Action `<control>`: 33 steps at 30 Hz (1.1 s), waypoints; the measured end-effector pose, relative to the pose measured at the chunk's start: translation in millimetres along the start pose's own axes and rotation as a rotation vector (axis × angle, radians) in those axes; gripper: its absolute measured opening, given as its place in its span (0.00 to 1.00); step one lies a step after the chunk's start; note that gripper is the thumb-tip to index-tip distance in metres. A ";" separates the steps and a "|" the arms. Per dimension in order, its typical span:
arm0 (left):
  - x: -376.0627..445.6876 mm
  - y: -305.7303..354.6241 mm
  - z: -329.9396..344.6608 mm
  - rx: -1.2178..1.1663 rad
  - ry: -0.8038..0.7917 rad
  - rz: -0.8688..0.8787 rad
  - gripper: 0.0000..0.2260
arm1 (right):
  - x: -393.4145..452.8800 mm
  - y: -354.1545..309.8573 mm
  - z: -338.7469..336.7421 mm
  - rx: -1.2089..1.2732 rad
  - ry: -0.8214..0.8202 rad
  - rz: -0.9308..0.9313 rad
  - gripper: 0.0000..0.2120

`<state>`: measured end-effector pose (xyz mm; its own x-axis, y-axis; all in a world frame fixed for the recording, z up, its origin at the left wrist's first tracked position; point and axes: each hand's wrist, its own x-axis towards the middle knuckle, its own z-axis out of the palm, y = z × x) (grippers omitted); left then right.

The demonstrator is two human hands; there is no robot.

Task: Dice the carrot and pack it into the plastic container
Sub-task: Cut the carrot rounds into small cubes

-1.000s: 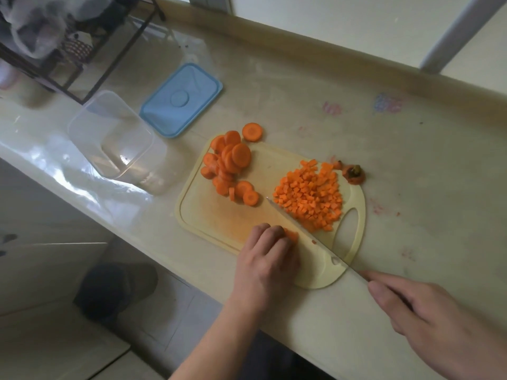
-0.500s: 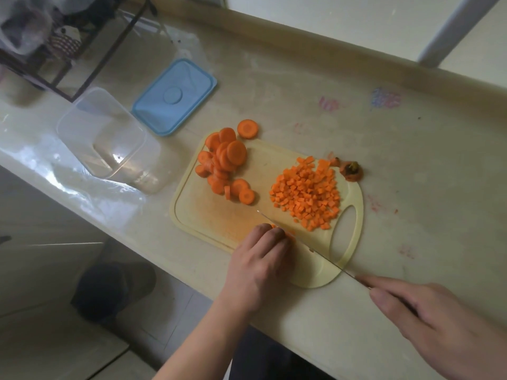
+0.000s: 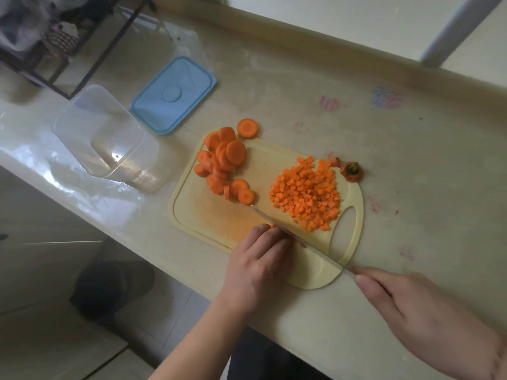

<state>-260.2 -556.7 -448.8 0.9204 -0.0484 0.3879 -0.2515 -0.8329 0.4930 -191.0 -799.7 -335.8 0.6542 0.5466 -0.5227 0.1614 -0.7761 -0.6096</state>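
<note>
A pale yellow cutting board point(image 3: 208, 215) lies on the counter. A pile of round carrot slices point(image 3: 225, 160) sits at its left and a heap of diced carrot point(image 3: 307, 193) at its right. My left hand point(image 3: 260, 264) curls over a small carrot piece point(image 3: 271, 226) at the board's near edge, mostly hiding it. My right hand point(image 3: 422, 316) grips the handle of a knife point(image 3: 296, 237), whose blade lies across the board right beside my left fingertips. The clear plastic container point(image 3: 82, 105) stands empty to the left of the board.
A blue lid point(image 3: 175, 94) lies behind the container. One slice point(image 3: 247, 128) lies off the board's far corner, and the carrot's top end point(image 3: 351, 171) sits at its far right. A dark wire rack point(image 3: 68, 42) stands at far left. The counter's near edge runs diagonally below my hands.
The knife blade has slid left along the board next to my left fingertips. My left hand stays over the carrot piece.
</note>
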 end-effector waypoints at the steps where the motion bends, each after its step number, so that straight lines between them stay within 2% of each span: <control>1: -0.6 0.6 -1.1 0.010 -0.005 0.004 0.06 | 0.1 -0.2 -1.5 0.016 0.013 -0.005 0.28; 4: -3.1 2.4 -3.7 0.040 -0.011 0.017 0.06 | -1.5 -1.4 -7.0 0.044 0.057 -0.006 0.27; 9: -2.0 2.8 -5.7 0.021 -0.018 0.005 0.05 | -8.5 -12.0 -4.2 0.068 0.014 -0.012 0.29; 12: -2.7 1.9 -5.9 0.006 -0.034 0.004 0.06 | -12.8 -13.2 -2.9 0.131 0.039 0.018 0.26; 16: -4.3 -0.5 -5.2 -0.011 -0.027 0.007 0.06 | -16.9 -5.3 0.6 0.125 0.051 0.036 0.27; 19: -4.4 -0.7 -4.1 -0.023 -0.008 0.008 0.05 | -10.4 -1.3 4.0 0.063 0.031 0.010 0.32; 24: -4.5 -1.8 -3.1 -0.016 0.000 0.009 0.05 | 3.3 -5.2 6.3 0.021 0.055 -0.047 0.23; 29: -7.8 -2.8 -2.8 0.022 -0.001 0.025 0.05 | -0.2 4.0 -1.8 0.054 0.095 -0.010 0.34; 33: -10.0 -3.2 -2.0 0.003 0.016 0.031 0.05 | -6.0 -5.0 -1.6 0.081 0.056 -0.010 0.32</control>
<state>-269.1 -552.4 -452.7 0.9072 -0.0658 0.4155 -0.2793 -0.8328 0.4780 -194.5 -799.6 -328.7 0.6934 0.5341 -0.4837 0.1094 -0.7415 -0.6619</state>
